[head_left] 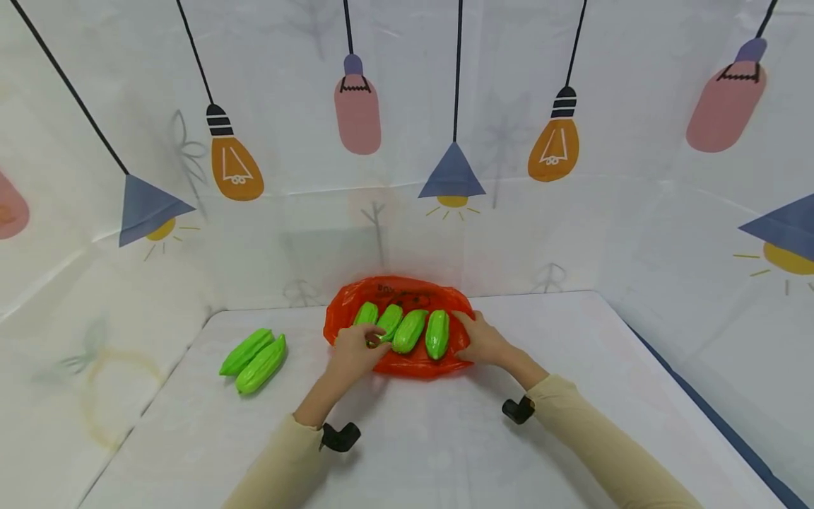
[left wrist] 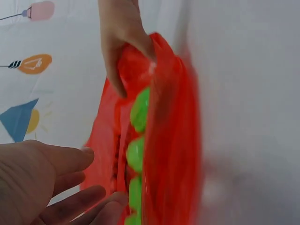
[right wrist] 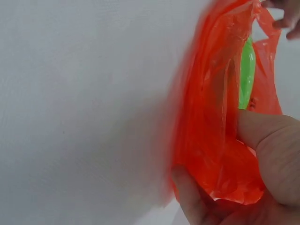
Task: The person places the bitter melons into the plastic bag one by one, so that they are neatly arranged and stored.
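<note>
Head cam: I see 4 green veg [head_left: 409, 331] in the red bag [head_left: 407, 365] and 2 more veg [head_left: 261, 364] on the surface [head_left: 407, 445], L of it, so I'd say 4 done, 2 left. L wrist cam: L hand [left wrist: 40, 176] is loose by the bag, nothing held. R wrist cam: R hand [right wrist: 280, 159] pinches the bag's edge.

Left hand [left wrist: 61, 185] with loose fingers, just beside a red bag [left wrist: 171, 140] on white bench [left wrist: 248, 117], right hand [left wrist: 124, 30] holding the bag's rim, green vegetables [left wrist: 135, 154] inside in one row
</note>
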The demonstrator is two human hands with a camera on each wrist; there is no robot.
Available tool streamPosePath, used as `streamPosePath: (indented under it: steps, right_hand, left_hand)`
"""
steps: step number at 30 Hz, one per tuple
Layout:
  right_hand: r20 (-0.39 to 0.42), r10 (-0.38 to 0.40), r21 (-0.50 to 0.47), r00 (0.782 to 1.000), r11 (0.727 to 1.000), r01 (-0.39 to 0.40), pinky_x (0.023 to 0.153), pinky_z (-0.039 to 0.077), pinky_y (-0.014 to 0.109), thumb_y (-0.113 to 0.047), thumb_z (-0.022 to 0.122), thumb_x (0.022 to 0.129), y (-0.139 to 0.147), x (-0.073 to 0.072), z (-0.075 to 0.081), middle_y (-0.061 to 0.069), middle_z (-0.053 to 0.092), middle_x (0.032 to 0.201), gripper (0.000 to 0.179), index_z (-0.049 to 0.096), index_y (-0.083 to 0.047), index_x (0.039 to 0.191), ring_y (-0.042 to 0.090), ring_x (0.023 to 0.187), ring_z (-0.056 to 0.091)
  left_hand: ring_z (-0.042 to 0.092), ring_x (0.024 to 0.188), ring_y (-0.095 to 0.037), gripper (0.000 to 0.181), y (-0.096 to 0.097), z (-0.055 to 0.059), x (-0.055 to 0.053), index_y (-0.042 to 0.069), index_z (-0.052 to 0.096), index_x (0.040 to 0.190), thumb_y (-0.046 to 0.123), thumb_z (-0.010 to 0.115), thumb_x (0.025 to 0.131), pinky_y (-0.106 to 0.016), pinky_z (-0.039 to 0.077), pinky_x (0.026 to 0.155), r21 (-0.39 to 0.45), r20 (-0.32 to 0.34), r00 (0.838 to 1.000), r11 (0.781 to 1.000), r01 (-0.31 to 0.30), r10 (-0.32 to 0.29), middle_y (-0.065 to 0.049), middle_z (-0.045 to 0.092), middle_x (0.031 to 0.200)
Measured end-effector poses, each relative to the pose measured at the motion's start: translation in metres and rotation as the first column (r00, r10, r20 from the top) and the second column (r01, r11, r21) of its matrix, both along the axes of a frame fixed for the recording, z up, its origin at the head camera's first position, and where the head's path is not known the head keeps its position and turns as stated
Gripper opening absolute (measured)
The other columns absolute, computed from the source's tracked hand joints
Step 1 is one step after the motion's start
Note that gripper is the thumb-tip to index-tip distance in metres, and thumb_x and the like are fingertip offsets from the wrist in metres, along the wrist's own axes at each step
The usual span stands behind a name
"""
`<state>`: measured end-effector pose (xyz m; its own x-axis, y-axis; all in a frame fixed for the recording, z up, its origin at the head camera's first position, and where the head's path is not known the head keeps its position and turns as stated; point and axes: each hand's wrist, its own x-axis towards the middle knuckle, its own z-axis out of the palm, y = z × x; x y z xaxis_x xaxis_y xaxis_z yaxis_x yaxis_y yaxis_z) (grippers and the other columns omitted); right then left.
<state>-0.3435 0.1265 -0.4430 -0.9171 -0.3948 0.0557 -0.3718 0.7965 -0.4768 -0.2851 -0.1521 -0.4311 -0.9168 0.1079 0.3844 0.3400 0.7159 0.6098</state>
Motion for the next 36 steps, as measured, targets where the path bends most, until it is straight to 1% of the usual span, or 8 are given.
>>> streamPosePath:
  steps: [5, 9, 12, 17, 21, 25, 30, 36]
  right_hand:
    - [0.008, -0.007, 0.019, 1.000, 1.000, 0.007, 0.090, 0.048, 0.055, -0.015, 0.081, 0.077, -0.001, 0.000, 0.004, 0.031, 0.030, 0.143, 0.089, 0.029, 0.002, 0.147, 0.043, 0.113, 0.052]
    - [0.012, 0.001, 0.022, 1.000, 1.000, -0.001, 0.090, 0.047, 0.055, -0.013, 0.083, 0.075, -0.002, -0.001, 0.007, 0.032, 0.030, 0.143, 0.095, 0.025, 0.005, 0.147, 0.044, 0.114, 0.052]
    - [0.008, 0.015, 0.027, 1.000, 1.000, -0.015, 0.090, 0.048, 0.055, -0.013, 0.083, 0.074, -0.003, -0.002, 0.007, 0.033, 0.028, 0.143, 0.097, 0.023, 0.006, 0.147, 0.044, 0.113, 0.052]
    - [-0.010, 0.027, 0.028, 1.000, 0.999, -0.026, 0.090, 0.048, 0.054, -0.013, 0.084, 0.072, -0.005, -0.005, 0.009, 0.034, 0.028, 0.143, 0.100, 0.022, 0.008, 0.147, 0.044, 0.112, 0.053]
    - [-0.017, 0.041, 0.023, 0.999, 0.999, -0.041, 0.090, 0.048, 0.054, -0.013, 0.085, 0.072, -0.006, -0.006, 0.009, 0.034, 0.030, 0.142, 0.102, 0.021, 0.009, 0.147, 0.044, 0.111, 0.053]
    - [-0.021, 0.043, 0.024, 0.999, 0.999, -0.042, 0.089, 0.048, 0.054, -0.014, 0.085, 0.071, -0.006, -0.007, 0.011, 0.035, 0.030, 0.140, 0.102, 0.021, 0.009, 0.147, 0.043, 0.110, 0.054]
    - [-0.021, 0.036, 0.025, 0.999, 0.999, -0.035, 0.089, 0.048, 0.053, -0.015, 0.085, 0.072, -0.006, -0.007, 0.013, 0.034, 0.031, 0.140, 0.101, 0.021, 0.009, 0.147, 0.042, 0.109, 0.054]
    - [-0.016, 0.044, 0.014, 0.999, 0.999, -0.043, 0.088, 0.049, 0.054, -0.015, 0.084, 0.073, -0.006, -0.008, 0.015, 0.032, 0.032, 0.139, 0.099, 0.022, 0.007, 0.148, 0.042, 0.110, 0.053]
  left_hand:
    - [0.062, 0.070, -0.014, 0.023, -0.046, -0.002, 0.015, 0.005, 0.074, 0.100, 0.017, 0.079, 0.082, -0.029, 0.052, 0.061, -0.045, 0.015, 0.999, 0.998, -0.041, 0.042, -0.001, 0.069, 0.085]
    - [0.066, 0.073, -0.017, 0.024, -0.075, 0.002, 0.030, 0.004, 0.073, 0.104, 0.017, 0.077, 0.084, -0.031, 0.055, 0.063, -0.079, 0.045, 0.996, 0.994, -0.072, 0.076, -0.008, 0.070, 0.094]
    - [0.068, 0.079, -0.021, 0.024, -0.097, 0.005, 0.042, 0.005, 0.072, 0.105, 0.017, 0.075, 0.085, -0.035, 0.056, 0.066, -0.097, 0.069, 0.991, 0.989, -0.109, 0.116, -0.011, 0.070, 0.100]
    - [0.068, 0.082, -0.027, 0.023, -0.132, 0.004, 0.057, 0.004, 0.073, 0.103, 0.015, 0.076, 0.083, -0.040, 0.056, 0.069, -0.114, 0.006, 0.986, 0.979, -0.167, 0.168, -0.013, 0.071, 0.099]
    - [0.068, 0.083, -0.031, 0.025, -0.160, 0.002, 0.069, 0.002, 0.073, 0.103, 0.015, 0.077, 0.082, -0.045, 0.055, 0.069, -0.141, -0.043, 0.975, 0.965, -0.223, 0.219, -0.015, 0.071, 0.098]
    - [0.067, 0.087, -0.035, 0.030, -0.184, -0.001, 0.077, 0.001, 0.072, 0.107, 0.017, 0.077, 0.082, -0.050, 0.053, 0.069, -0.176, -0.081, 0.961, 0.945, -0.274, 0.264, -0.019, 0.070, 0.100]
    - [0.064, 0.093, -0.043, 0.036, -0.205, -0.009, 0.084, 0.001, 0.070, 0.111, 0.021, 0.078, 0.082, -0.053, 0.052, 0.070, -0.157, -0.104, 0.951, 0.940, -0.304, 0.290, -0.023, 0.067, 0.107]
    - [0.063, 0.094, -0.045, 0.045, -0.216, -0.024, 0.081, -0.001, 0.066, 0.117, 0.024, 0.079, 0.082, -0.054, 0.050, 0.071, -0.152, -0.079, 0.942, 0.930, -0.335, 0.326, -0.028, 0.064, 0.112]
